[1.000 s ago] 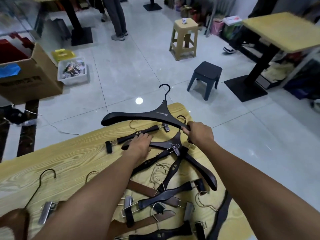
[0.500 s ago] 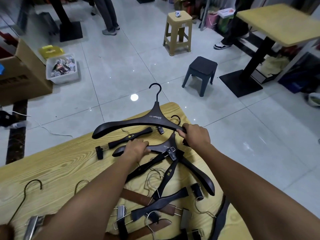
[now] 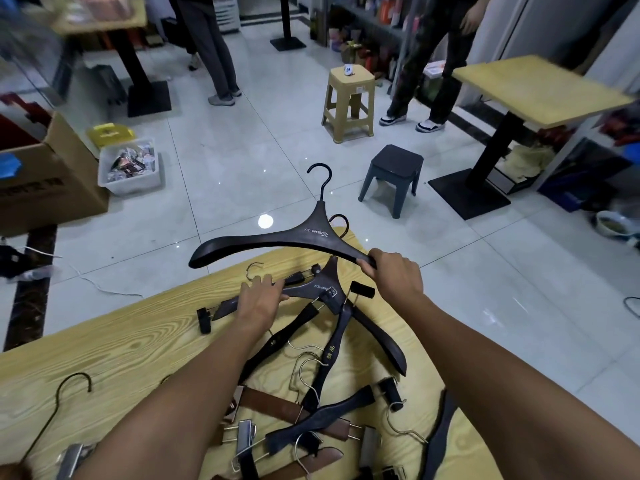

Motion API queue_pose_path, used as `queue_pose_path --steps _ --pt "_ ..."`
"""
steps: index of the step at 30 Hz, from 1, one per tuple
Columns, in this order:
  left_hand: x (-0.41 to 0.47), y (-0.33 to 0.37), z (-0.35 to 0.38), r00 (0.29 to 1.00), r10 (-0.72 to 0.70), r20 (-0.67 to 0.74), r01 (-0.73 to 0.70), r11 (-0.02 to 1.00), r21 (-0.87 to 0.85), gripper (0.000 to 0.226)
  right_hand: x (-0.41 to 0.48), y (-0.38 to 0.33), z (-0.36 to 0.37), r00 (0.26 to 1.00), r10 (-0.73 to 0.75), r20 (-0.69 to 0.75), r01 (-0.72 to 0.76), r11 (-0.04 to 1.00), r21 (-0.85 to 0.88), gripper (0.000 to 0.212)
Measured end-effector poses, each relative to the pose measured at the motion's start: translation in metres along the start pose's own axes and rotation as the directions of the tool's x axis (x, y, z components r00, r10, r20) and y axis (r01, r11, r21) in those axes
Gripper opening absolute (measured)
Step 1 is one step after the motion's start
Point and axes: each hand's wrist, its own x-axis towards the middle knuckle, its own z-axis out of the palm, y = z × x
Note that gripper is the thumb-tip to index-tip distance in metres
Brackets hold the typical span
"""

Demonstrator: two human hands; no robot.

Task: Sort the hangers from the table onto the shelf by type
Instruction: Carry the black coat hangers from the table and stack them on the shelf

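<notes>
My right hand (image 3: 394, 277) grips the right end of a dark wide-shouldered coat hanger (image 3: 277, 239) with a black hook, held above the far edge of the yellow wood-grain table (image 3: 114, 351). My left hand (image 3: 259, 301) rests on a second dark coat hanger (image 3: 367, 327) lying on the table, fingers on its left arm. Around and below it lie several dark clip hangers (image 3: 318, 420) and brown clip hangers (image 3: 273, 407) in a loose pile. No shelf shows in this view.
A black wire hook (image 3: 74, 382) lies at the table's near left. On the tiled floor beyond stand a dark stool (image 3: 393, 174), a tan stool (image 3: 349, 102), a cardboard box (image 3: 45, 181) and a clear bin (image 3: 130, 168). Two people stand at the back. Another table (image 3: 533, 88) is at right.
My right hand has lifted the coat hanger higher off the table. My left hand slid onto the second coat hanger's left arm. The view has tilted upward.
</notes>
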Motion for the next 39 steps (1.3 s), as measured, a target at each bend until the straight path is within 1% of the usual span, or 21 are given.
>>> queue_pose_path --steps 3,6,10,13,18,21,22,23,26,27,33,39 --pt "-0.004 -0.003 -0.008 0.997 -0.028 -0.076 0.029 1.000 0.003 0.026 -0.002 -0.003 -0.008 1.000 -0.002 -0.015 0.002 1.000 -0.009 0.041" --pt "-0.009 -0.008 -0.020 0.988 -0.043 -0.151 0.042 0.999 -0.004 0.028 -0.007 -0.009 -0.017 0.999 -0.002 -0.046 0.002 1.000 0.006 0.040" --pt "-0.013 -0.013 -0.036 0.971 -0.073 -0.227 0.082 0.996 0.031 0.043 -0.011 -0.018 -0.026 0.995 0.005 -0.096 -0.005 1.000 0.000 0.041" --pt "-0.018 -0.019 -0.046 0.955 -0.089 -0.282 0.104 0.994 0.040 0.048 -0.013 -0.025 -0.033 0.991 -0.010 -0.131 0.010 1.000 -0.004 0.040" --pt "-0.027 -0.029 -0.057 0.947 -0.121 -0.297 0.143 0.988 0.055 0.051 -0.015 -0.034 -0.044 0.988 -0.023 -0.150 0.023 1.000 -0.005 0.042" --pt "-0.032 -0.038 -0.061 0.943 -0.151 -0.297 0.179 0.982 0.067 0.065 -0.017 -0.041 -0.050 0.988 -0.022 -0.156 0.023 1.000 0.006 0.042" --pt "-0.034 -0.041 -0.063 0.939 -0.165 -0.301 0.195 0.978 0.072 0.065 -0.017 -0.042 -0.052 0.987 -0.020 -0.158 0.021 1.000 0.004 0.043" --pt "-0.036 -0.045 -0.066 0.933 -0.178 -0.314 0.212 0.974 0.075 0.062 -0.017 -0.044 -0.055 0.987 -0.020 -0.160 0.020 1.000 0.004 0.043" --pt "-0.042 -0.057 -0.075 0.908 -0.200 -0.367 0.251 0.963 0.095 0.039 -0.018 -0.052 -0.062 0.985 -0.028 -0.173 0.030 1.000 0.007 0.043" --pt "-0.043 -0.061 -0.077 0.906 -0.198 -0.374 0.252 0.962 0.101 0.035 -0.017 -0.054 -0.064 0.984 -0.032 -0.176 0.034 0.999 0.008 0.043" --pt "-0.054 -0.082 -0.084 0.906 -0.177 -0.384 0.233 0.967 0.106 0.032 -0.017 -0.073 -0.081 0.979 -0.056 -0.198 0.061 0.998 0.022 0.043" --pt "-0.069 -0.096 -0.088 0.921 -0.118 -0.371 0.170 0.979 0.111 0.031 -0.022 -0.090 -0.098 0.977 -0.088 -0.195 0.085 0.996 -0.023 0.042"
